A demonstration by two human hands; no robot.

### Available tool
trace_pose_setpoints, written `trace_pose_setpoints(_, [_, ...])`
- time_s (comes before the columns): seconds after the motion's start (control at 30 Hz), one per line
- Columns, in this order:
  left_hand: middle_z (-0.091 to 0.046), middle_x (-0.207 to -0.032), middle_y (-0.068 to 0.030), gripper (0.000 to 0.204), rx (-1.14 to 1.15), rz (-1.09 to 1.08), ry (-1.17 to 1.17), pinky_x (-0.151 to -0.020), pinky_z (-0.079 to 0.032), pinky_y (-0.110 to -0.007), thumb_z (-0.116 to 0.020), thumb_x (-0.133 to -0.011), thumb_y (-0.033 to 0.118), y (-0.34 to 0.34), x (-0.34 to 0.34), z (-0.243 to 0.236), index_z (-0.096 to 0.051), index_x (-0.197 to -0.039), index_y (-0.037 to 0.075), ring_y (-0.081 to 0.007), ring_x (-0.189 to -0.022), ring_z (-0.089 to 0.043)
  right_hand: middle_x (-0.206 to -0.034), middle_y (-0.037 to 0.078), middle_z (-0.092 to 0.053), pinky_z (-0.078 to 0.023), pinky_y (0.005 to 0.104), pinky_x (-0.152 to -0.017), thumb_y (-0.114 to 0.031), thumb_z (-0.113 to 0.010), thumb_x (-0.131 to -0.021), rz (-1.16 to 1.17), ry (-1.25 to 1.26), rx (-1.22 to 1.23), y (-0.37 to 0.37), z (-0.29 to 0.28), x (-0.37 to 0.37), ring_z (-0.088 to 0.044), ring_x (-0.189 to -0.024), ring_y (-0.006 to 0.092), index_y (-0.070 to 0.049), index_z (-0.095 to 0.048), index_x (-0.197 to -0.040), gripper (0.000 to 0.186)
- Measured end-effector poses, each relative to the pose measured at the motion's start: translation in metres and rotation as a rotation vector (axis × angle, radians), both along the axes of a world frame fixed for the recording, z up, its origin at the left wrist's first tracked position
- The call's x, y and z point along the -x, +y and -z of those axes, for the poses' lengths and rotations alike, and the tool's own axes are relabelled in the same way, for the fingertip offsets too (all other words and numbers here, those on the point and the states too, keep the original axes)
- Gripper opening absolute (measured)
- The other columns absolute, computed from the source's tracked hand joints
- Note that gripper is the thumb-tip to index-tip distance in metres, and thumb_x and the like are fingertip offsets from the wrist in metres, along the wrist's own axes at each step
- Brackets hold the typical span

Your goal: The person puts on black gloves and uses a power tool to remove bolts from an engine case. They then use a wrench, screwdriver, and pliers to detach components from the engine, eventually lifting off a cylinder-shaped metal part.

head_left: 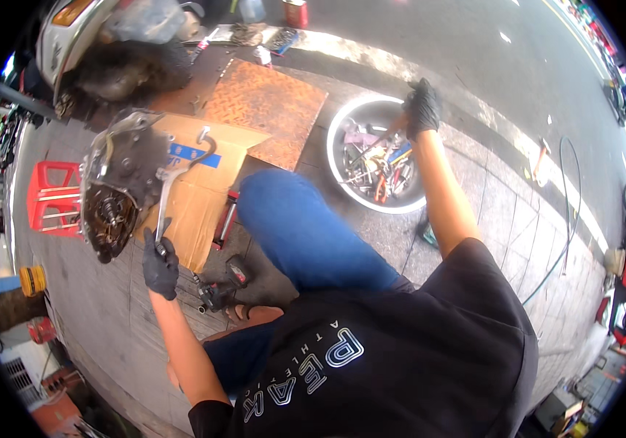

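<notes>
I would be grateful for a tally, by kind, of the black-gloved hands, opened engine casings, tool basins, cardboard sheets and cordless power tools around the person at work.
Black-gloved hands: 2 (left hand, right hand)
Opened engine casing: 1
Tool basin: 1
Cardboard sheet: 1
Cordless power tool: 1
Total: 6

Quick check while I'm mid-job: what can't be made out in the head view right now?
All in the head view:
- Right hand: blurred; its grip is unclear.
- Lower tools in the bowl: hidden beneath those heaped on top.
- Part of the silver tool: covered by the left hand.
- Upper-left vehicle: cut off by the top edge.
</notes>
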State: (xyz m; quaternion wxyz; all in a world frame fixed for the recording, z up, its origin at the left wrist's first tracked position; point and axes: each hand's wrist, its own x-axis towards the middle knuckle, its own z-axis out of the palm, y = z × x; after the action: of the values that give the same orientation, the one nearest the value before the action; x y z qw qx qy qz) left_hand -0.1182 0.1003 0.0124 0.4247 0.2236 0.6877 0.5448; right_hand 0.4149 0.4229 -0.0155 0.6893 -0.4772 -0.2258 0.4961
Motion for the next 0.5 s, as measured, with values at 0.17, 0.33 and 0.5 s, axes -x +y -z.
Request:
trace_pose_setpoints(0.17, [-0.054, -0.068, 0.0037, 0.045, -0.090, -0.058, -0.447, -0.040, -0.032, -0.020, -0.045, -0.102, 0.039, -0.022, -0.005, 0.001, -0.056, -0.127, 0.003, -0.0064, -0.051, -0.043, -0.077, 0.003, -0.057, -0.042, 0.0281, -0.055, -0.038, -0.048, -0.098, 0.200, 0.343, 0.237, -0.071, 0.143, -0.116, -0.049, -0.061, 0.0151, -0.009, -0.061, -0.102, 0.032])
trace_pose_setpoints(0.33, [-0.067, -0.088, 0.0011, 0.043, -0.070, -0.287, -0.461, -0.052, -0.044, -0.022, -0.046, -0.101, 0.038, -0.014, -0.042, -0.030, -0.055, -0.128, 0.005, -0.0095, -0.066, -0.058, -0.065, -0.001, -0.049, -0.040, 0.0281, -0.051, -0.037, -0.053, -0.097, 0.109, 0.353, 0.478, -0.129, 0.179, -0.135, -0.045, -0.053, 0.0131, -0.008, -0.061, -0.093, 0.031])
trace_pose_setpoints(0.5, [-0.068, -0.091, 0.0000, 0.042, -0.085, -0.272, -0.308, -0.050, -0.042, -0.021, -0.042, -0.103, 0.035, -0.008, -0.024, -0.038, -0.056, -0.128, 0.004, -0.0087, -0.070, -0.059, -0.065, 0.002, -0.054, -0.041, 0.0257, -0.048, -0.032, -0.064, -0.090, -0.166, -0.115, 0.606, -0.170, 0.165, -0.073, -0.049, -0.052, 0.0120, -0.004, -0.060, -0.090, 0.028])
